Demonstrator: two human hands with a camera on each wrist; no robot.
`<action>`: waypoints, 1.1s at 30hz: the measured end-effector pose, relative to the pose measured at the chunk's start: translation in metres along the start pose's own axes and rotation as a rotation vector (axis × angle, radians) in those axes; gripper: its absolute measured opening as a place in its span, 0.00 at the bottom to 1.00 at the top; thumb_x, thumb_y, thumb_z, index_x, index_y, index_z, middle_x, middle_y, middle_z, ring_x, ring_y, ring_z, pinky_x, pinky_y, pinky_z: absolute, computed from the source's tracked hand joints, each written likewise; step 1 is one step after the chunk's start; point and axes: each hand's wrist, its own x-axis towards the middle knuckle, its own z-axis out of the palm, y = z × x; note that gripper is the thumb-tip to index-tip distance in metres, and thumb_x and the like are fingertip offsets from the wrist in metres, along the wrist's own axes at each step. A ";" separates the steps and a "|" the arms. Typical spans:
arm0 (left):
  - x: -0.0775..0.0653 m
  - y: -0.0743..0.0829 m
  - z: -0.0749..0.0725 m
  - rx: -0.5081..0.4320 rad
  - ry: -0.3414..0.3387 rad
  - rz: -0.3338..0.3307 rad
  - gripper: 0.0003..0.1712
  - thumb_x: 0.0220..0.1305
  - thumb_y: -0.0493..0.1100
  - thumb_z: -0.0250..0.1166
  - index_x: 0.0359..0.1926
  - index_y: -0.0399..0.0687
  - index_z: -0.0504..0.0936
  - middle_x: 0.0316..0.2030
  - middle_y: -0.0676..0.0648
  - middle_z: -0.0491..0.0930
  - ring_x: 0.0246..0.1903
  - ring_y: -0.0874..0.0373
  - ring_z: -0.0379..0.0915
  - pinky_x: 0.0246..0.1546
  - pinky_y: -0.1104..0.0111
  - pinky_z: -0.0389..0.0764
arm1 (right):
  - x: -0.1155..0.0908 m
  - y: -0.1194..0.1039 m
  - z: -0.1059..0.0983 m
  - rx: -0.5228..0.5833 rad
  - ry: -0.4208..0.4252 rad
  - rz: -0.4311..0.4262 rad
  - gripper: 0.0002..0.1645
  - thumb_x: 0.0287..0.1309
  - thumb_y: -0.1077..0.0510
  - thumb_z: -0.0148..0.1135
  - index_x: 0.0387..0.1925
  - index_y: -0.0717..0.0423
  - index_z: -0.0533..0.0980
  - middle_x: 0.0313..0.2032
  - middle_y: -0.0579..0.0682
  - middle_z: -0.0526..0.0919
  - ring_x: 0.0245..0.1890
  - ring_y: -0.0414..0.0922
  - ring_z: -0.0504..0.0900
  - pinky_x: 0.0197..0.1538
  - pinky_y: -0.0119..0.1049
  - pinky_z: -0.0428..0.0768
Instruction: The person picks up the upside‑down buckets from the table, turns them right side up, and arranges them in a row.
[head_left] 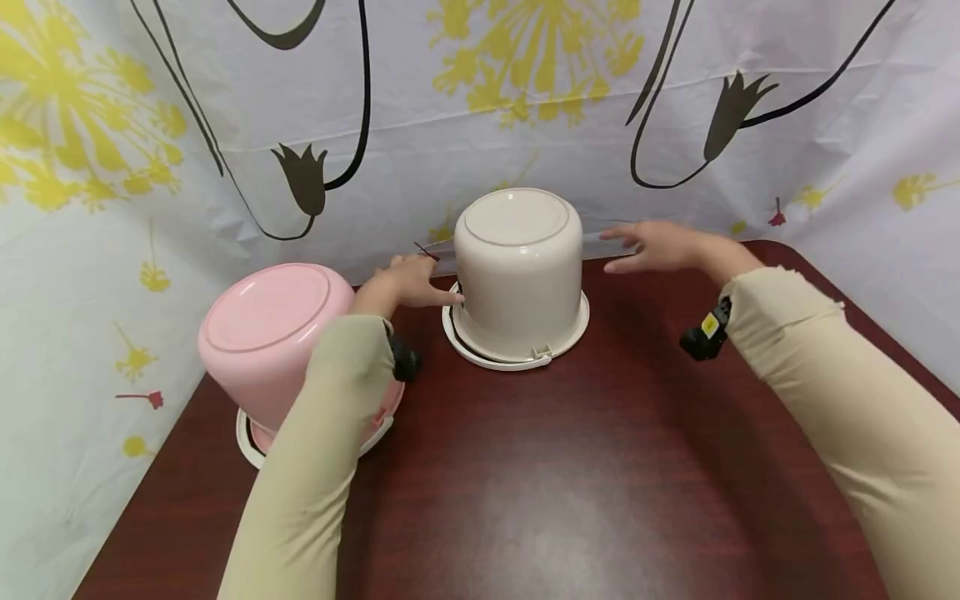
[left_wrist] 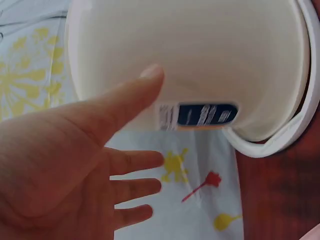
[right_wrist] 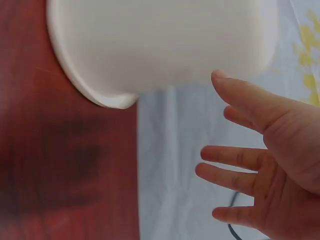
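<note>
A cream bucket (head_left: 517, 283) stands upside down at the back of the table, its white handle (head_left: 495, 364) lying round the rim. My left hand (head_left: 411, 282) is at its left side, thumb pointing across the bucket and fingers extended. In the left wrist view a dark blue label (left_wrist: 207, 114) shows on the bucket wall near the thumb. On the other side my right hand (head_left: 656, 247) hovers apart from the bucket, fingers spread and nothing held. The right wrist view shows its palm facing the bucket (right_wrist: 160, 45).
A pink bucket (head_left: 266, 312), also upside down, stands at the left, partly hidden by my left sleeve (head_left: 315, 467). The dark red table (head_left: 525, 467) ends at a white curtain (head_left: 420, 150) printed with flowers. Black devices (head_left: 705, 333) are strapped to both wrists.
</note>
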 end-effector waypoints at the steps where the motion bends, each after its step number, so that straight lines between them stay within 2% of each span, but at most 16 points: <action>1: 0.000 0.001 0.004 0.001 0.004 0.029 0.43 0.58 0.61 0.58 0.63 0.34 0.61 0.62 0.35 0.60 0.61 0.38 0.51 0.58 0.45 0.52 | 0.000 -0.001 0.006 0.008 -0.011 -0.013 0.39 0.59 0.45 0.58 0.64 0.62 0.59 0.55 0.70 0.68 0.54 0.63 0.69 0.52 0.55 0.67; 5: 0.001 0.002 0.024 -0.022 0.021 0.080 0.35 0.58 0.55 0.61 0.58 0.34 0.69 0.57 0.36 0.68 0.56 0.39 0.59 0.56 0.50 0.60 | 0.001 -0.001 0.033 0.001 -0.011 -0.083 0.34 0.56 0.49 0.61 0.59 0.62 0.66 0.48 0.67 0.75 0.48 0.59 0.75 0.50 0.52 0.70; 8: 0.003 0.003 0.041 -0.064 0.032 0.081 0.33 0.55 0.53 0.64 0.58 0.39 0.70 0.56 0.39 0.69 0.56 0.41 0.60 0.53 0.48 0.63 | 0.003 0.001 0.051 0.010 -0.013 -0.121 0.31 0.55 0.51 0.63 0.56 0.63 0.69 0.46 0.65 0.77 0.47 0.58 0.76 0.48 0.51 0.72; 11: 0.007 0.004 0.059 -0.094 0.046 0.159 0.31 0.54 0.49 0.66 0.56 0.39 0.72 0.54 0.39 0.71 0.55 0.42 0.63 0.53 0.52 0.65 | 0.006 0.003 0.067 -0.002 0.001 -0.164 0.26 0.54 0.54 0.64 0.52 0.64 0.73 0.45 0.62 0.78 0.46 0.56 0.77 0.47 0.50 0.73; 14: 0.011 0.005 0.076 -0.122 0.056 0.279 0.27 0.52 0.43 0.69 0.51 0.35 0.74 0.49 0.39 0.74 0.52 0.45 0.67 0.53 0.59 0.67 | 0.009 0.004 0.080 -0.024 0.020 -0.204 0.21 0.53 0.56 0.64 0.47 0.64 0.76 0.44 0.57 0.80 0.45 0.54 0.77 0.47 0.49 0.73; 18: 0.014 0.003 0.094 -0.117 0.064 0.397 0.21 0.50 0.37 0.69 0.46 0.34 0.77 0.45 0.41 0.77 0.49 0.48 0.70 0.52 0.64 0.68 | 0.013 0.004 0.094 -0.030 0.034 -0.250 0.16 0.51 0.58 0.66 0.42 0.61 0.79 0.40 0.53 0.82 0.43 0.51 0.77 0.47 0.48 0.73; 22: 0.017 0.003 0.106 -0.084 0.087 0.412 0.18 0.48 0.34 0.69 0.44 0.40 0.81 0.42 0.44 0.77 0.47 0.51 0.71 0.50 0.66 0.69 | 0.014 0.003 0.102 -0.007 0.054 -0.276 0.13 0.49 0.60 0.67 0.38 0.59 0.81 0.36 0.50 0.82 0.39 0.48 0.77 0.45 0.45 0.73; 25: 0.019 0.005 0.112 -0.079 0.113 0.399 0.16 0.48 0.32 0.69 0.42 0.43 0.82 0.41 0.46 0.76 0.45 0.52 0.72 0.49 0.66 0.69 | 0.014 0.004 0.107 0.002 0.071 -0.258 0.11 0.47 0.61 0.68 0.36 0.59 0.81 0.34 0.49 0.81 0.37 0.48 0.76 0.43 0.44 0.73; 33: 0.024 0.005 0.118 -0.089 0.178 0.367 0.12 0.50 0.33 0.68 0.37 0.47 0.82 0.38 0.49 0.76 0.43 0.55 0.72 0.47 0.66 0.70 | 0.020 0.009 0.120 0.002 0.171 -0.214 0.08 0.45 0.60 0.70 0.30 0.56 0.81 0.28 0.48 0.78 0.31 0.47 0.73 0.37 0.40 0.71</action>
